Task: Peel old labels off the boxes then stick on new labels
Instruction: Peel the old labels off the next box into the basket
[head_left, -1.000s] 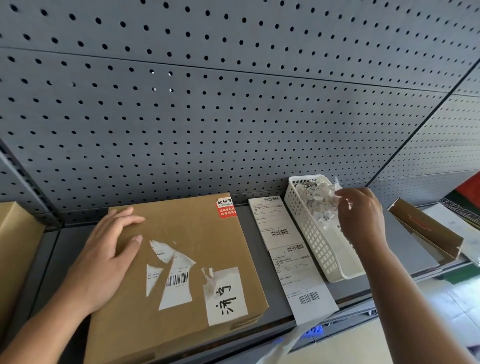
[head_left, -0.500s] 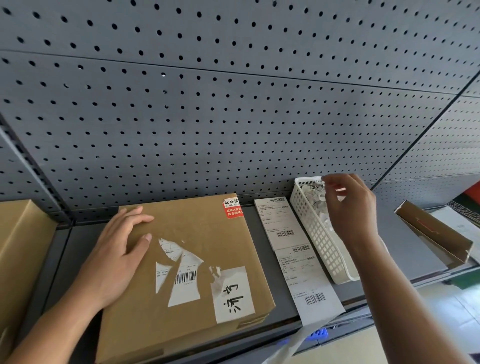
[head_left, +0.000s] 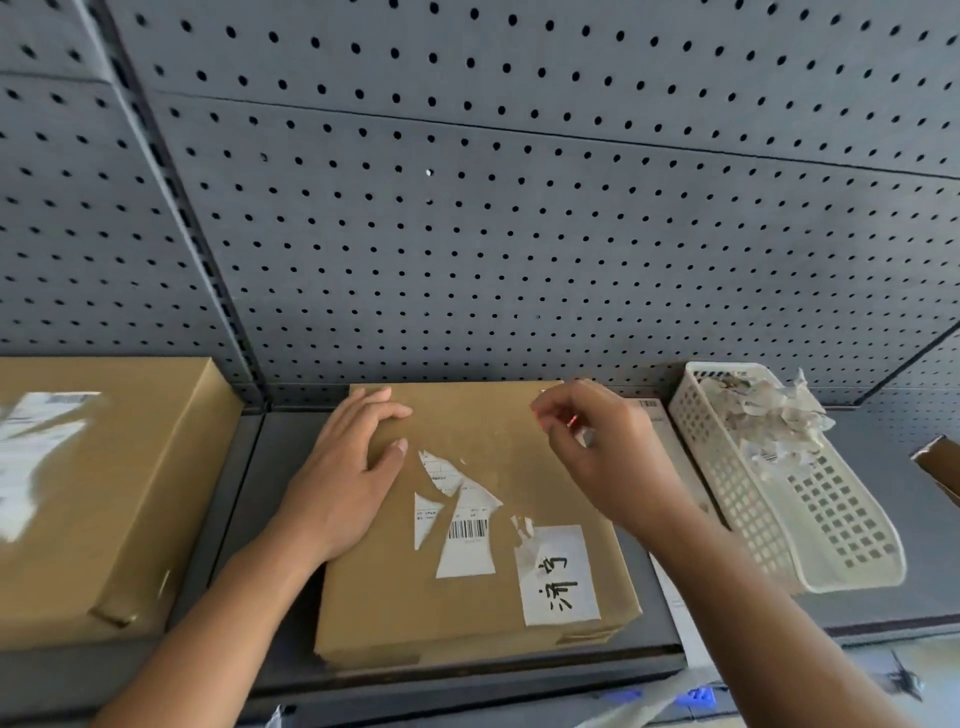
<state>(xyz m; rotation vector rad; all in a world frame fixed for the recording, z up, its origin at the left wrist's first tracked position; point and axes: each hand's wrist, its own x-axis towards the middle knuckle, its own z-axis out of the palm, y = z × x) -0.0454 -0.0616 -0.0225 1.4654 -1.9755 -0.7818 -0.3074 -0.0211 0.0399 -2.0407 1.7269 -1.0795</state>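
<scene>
A brown cardboard box lies flat on the grey shelf. Torn white scraps of an old barcode label still stick to its top. Beside them is a white handwritten label. My left hand rests flat on the box's far left part. My right hand hovers over the box's far right corner with its fingers loosely curled, and I see nothing in them. A red sticker shows partly behind those fingers. A strip of new printed labels lies right of the box, mostly hidden by my right arm.
A white slotted basket holding peeled paper scraps stands at the right. A second cardboard box with a white label lies at the left. A grey pegboard wall rises behind. A cardboard piece shows at the right edge.
My right hand left the basket and moved left over the box's far right corner. My view swung left, bringing the second box into sight. My left hand stayed on the box.
</scene>
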